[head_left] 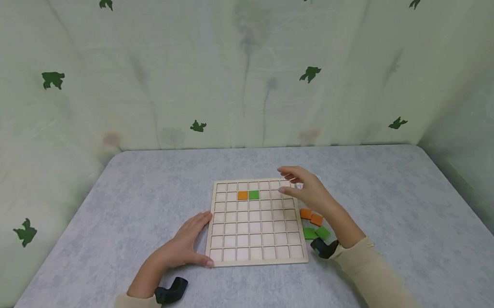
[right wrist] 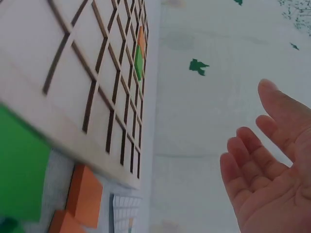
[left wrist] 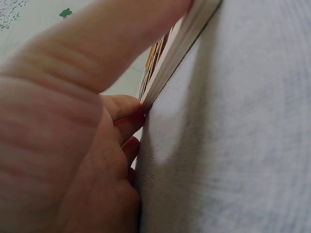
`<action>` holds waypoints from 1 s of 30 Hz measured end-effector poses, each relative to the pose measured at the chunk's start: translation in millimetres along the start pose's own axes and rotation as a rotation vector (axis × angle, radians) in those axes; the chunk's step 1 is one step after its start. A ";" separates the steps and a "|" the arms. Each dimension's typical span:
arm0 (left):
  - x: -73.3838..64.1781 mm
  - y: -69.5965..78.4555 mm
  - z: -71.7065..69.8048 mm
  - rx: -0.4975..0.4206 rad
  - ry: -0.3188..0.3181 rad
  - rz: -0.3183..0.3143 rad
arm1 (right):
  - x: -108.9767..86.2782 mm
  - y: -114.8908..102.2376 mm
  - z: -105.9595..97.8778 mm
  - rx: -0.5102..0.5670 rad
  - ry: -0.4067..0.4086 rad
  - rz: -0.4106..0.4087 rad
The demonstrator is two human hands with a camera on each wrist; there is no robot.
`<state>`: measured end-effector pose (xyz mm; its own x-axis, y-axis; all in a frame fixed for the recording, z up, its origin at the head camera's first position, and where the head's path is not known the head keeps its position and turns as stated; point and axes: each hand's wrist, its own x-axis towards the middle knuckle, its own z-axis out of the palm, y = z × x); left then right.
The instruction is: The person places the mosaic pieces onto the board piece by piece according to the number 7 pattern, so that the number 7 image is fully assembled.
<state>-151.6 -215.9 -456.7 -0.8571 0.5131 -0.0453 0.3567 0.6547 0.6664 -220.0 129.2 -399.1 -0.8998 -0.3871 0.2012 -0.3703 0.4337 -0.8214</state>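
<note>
A light wooden grid board (head_left: 255, 228) lies flat on the table. In its second row from the far side sit an orange square tile (head_left: 242, 195) and, just right of it, a green square tile (head_left: 253, 195). My left hand (head_left: 180, 247) rests against the board's left side, its thumb at the near left corner and fingertips on the edge farther up; the left wrist view shows fingers (left wrist: 127, 104) touching the rim. Over the far right part of the board hovers my right hand (head_left: 308, 190), fingers loosely bent and apart from the thumb, holding nothing.
Right of the board lie loose orange tiles (head_left: 316, 220) and green tiles (head_left: 310, 233), partly by the right wrist. A small card with a printed grid (right wrist: 127, 208) lies past them, mostly hidden behind the right hand in the head view. A patterned curtain (head_left: 223, 78) stands behind the table.
</note>
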 end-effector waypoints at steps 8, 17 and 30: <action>-0.4 0.2 -0.6 -0.005 0.002 -0.011 | -33.7 21.8 -13.0 -0.078 -0.017 0.076; 0.5 -1.1 0.6 -0.011 -0.003 -0.003 | -57.0 53.7 -10.7 -0.098 -0.082 0.124; 1.1 -0.1 -0.1 -0.005 -0.001 -0.006 | -60.4 58.6 -3.7 -0.187 -0.037 0.118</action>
<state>-152.6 -215.5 -456.8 -0.8589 0.5097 -0.0498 0.3497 0.6547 0.6702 -188.1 181.0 -457.4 -0.9315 -0.3531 0.0874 -0.3028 0.6197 -0.7241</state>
